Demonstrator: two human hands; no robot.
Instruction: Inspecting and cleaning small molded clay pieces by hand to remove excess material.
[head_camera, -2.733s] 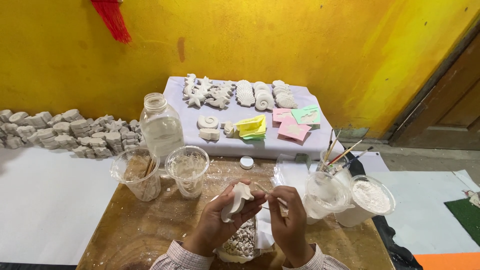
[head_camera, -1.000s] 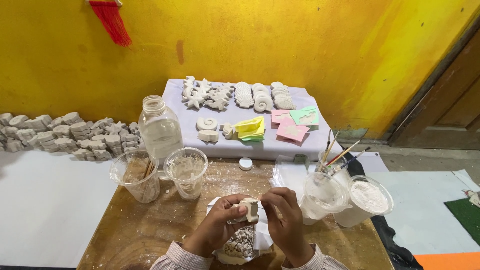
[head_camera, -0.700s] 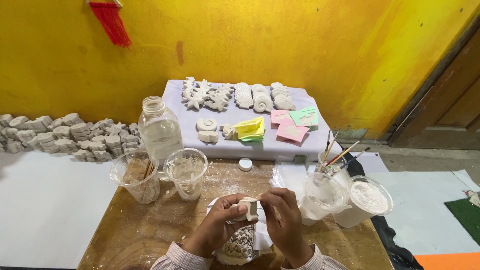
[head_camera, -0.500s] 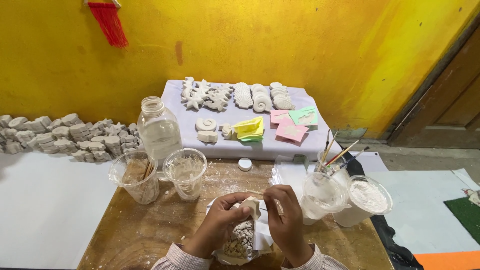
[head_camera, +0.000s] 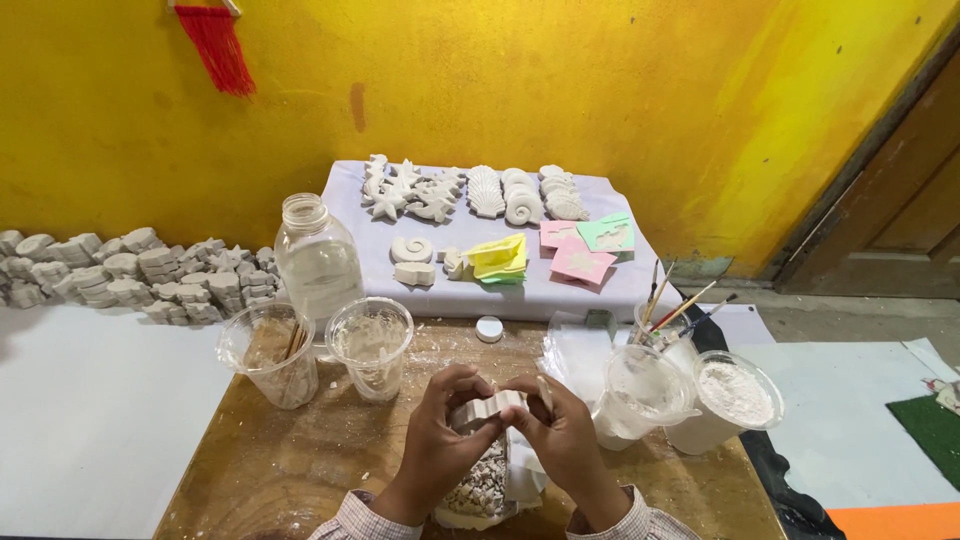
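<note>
We hold a small white plaster cast (head_camera: 487, 408) between both hands, low over the middle of the wooden bench (head_camera: 270, 470). Our left hand (head_camera: 440, 440) is curled closed around the cast's left end, thumb on top. Our right hand (head_camera: 565, 435) pinches the right end with its fingers bent in, and a thin pale stick (head_camera: 545, 392) pokes up from that grip. Right under the cast sits a bowl of plaster scraps (head_camera: 480, 490).

Further up the bench stand 2 clear plastic cups (head_camera: 370, 345), the left one with wooden sticks in it, and a tall clear bottle (head_camera: 318, 262) behind them. To our right are a cup of white powder (head_camera: 730, 400) and a cup holding paintbrushes (head_camera: 665, 320). Beyond the bench, a low board covered in pale cloth (head_camera: 590, 290) carries shell and starfish casts (head_camera: 470, 190) and coloured moulds (head_camera: 580, 250).
</note>
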